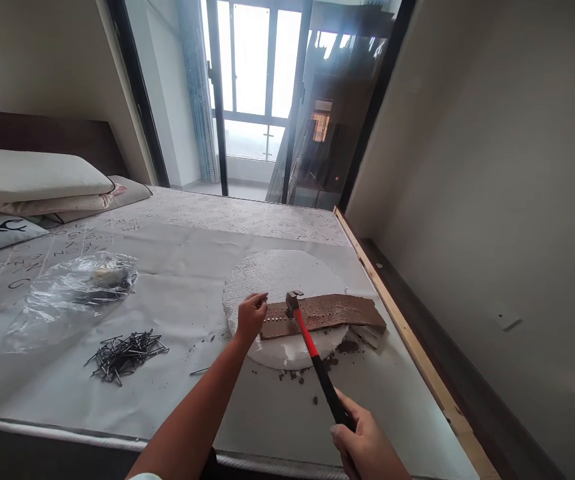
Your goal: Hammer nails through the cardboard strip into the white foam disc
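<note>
Left hand (250, 317): fingers pinched, apparently on a nail too small to make out, at the left end of the brown board (322, 314); board lay on a white foam disc (277, 277) upon the bed sheet (182, 280), long axis running left to right. Right hand (367, 447): clenched on the hammer (312, 347); handle ran up and leftward, head just right of the left fingers, touching the board. Loose nails (126, 353) lay well left; plastic bag (74, 287) beyond them.

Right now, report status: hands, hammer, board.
Left hand steadies brown board on foam disc. Right hand grips hammer, head on board. Loose nails lie left, apart.
</note>
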`<state>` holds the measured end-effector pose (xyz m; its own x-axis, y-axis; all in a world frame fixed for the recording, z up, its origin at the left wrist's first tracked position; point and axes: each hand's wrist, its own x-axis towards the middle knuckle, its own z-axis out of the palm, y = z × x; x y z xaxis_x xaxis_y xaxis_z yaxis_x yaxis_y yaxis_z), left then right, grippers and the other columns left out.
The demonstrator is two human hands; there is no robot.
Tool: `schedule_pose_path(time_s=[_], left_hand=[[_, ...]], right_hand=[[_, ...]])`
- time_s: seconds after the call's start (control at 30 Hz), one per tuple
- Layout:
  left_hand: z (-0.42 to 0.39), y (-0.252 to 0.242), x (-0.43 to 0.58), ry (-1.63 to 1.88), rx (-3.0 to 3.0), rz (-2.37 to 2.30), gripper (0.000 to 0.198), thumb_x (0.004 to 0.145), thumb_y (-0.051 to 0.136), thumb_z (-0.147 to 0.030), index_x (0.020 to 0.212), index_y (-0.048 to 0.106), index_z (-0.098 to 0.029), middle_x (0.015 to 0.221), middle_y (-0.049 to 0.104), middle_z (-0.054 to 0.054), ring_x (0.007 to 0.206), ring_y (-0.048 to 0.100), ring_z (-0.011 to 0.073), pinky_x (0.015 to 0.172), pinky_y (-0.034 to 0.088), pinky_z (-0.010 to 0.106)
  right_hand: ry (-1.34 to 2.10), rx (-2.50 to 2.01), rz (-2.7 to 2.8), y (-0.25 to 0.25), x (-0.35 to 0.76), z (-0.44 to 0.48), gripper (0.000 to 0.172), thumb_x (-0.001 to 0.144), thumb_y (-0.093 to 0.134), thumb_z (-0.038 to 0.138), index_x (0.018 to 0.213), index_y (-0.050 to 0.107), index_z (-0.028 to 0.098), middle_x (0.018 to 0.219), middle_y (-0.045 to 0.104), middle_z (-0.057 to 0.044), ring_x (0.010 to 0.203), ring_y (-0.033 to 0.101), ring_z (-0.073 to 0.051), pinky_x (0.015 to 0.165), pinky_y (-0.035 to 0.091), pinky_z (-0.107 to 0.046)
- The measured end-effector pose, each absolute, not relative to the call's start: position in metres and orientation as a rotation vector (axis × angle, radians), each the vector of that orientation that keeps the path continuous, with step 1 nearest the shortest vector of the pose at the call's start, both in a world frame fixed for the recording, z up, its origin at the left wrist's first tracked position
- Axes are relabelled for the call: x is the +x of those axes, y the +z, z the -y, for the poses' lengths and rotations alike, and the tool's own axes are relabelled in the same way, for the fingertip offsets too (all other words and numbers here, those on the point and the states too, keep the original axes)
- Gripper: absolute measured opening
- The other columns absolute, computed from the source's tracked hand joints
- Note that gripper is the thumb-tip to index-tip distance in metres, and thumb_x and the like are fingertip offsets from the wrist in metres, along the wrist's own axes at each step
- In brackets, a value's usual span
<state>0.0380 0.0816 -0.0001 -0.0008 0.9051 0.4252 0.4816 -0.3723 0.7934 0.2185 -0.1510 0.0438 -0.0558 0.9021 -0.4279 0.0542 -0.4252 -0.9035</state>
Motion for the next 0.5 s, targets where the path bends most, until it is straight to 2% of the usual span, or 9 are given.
schedule_pose_path(time_s=[0.13, 0.27, 0.33, 0.43, 0.5], left_hand=[[-0.080, 0.014, 0.002, 1.593, 1.708, -1.546, 0.029, 0.076, 0.047, -0.024, 0.094, 0.068, -0.017, 0.093, 0.066, 0.005, 0.086, 0.061, 0.0176, 0.078, 0.049, 0.030], [-0.078, 0.013, -0.032, 1.483, 1.702, -1.772, 0.032, 0.077, 0.042, -0.024, 0.097, 0.066, -0.016, 0.096, 0.066, 0.006, 0.084, 0.061, 0.0168, 0.077, 0.049, 0.027], [-0.079, 0.005, -0.052, 1.237, 1.777, -1.934, 0.030, 0.077, 0.042, -0.025, 0.093, 0.066, -0.017, 0.089, 0.068, 0.006, 0.082, 0.061, 0.0175, 0.077, 0.047, 0.027], [-0.078, -0.010, -0.083, 0.490, 1.951, -2.038, 0.027, 0.073, 0.044, -0.021, 0.085, 0.068, -0.018, 0.081, 0.069, 0.007, 0.083, 0.062, 0.0194, 0.074, 0.045, 0.026], [-0.073, -0.020, -0.099, 0.069, 1.971, -1.993, 0.018, 0.065, 0.050, -0.017, 0.070, 0.068, -0.017, 0.071, 0.068, 0.007, 0.077, 0.062, 0.0204, 0.068, 0.045, 0.026]], right_hand=[[1.478, -1.525, 1.014, 0.041, 0.219, 0.155, 0.076, 0.066, 0.042, 0.029, 0.137, 0.030, 0.003, 0.036, 0.029, 0.013, 0.027, 0.024, -0.006, 0.029, 0.021, -0.017], [1.520, -1.506, 0.999, 0.034, 0.219, 0.154, 0.073, 0.064, 0.041, 0.027, 0.133, 0.036, 0.005, 0.039, 0.030, 0.014, 0.025, 0.024, -0.005, 0.028, 0.020, -0.017], [1.523, -1.487, 1.020, 0.028, 0.219, 0.153, 0.070, 0.065, 0.041, 0.027, 0.131, 0.038, 0.004, 0.038, 0.030, 0.014, 0.025, 0.026, -0.006, 0.028, 0.021, -0.017], [1.494, -1.456, 1.015, 0.021, 0.221, 0.155, 0.069, 0.067, 0.042, 0.029, 0.131, 0.035, 0.004, 0.039, 0.032, 0.014, 0.025, 0.027, -0.005, 0.028, 0.021, -0.017], [1.488, -1.451, 0.982, 0.020, 0.223, 0.156, 0.070, 0.067, 0.045, 0.030, 0.132, 0.033, 0.006, 0.042, 0.034, 0.014, 0.025, 0.028, -0.005, 0.028, 0.022, -0.017]])
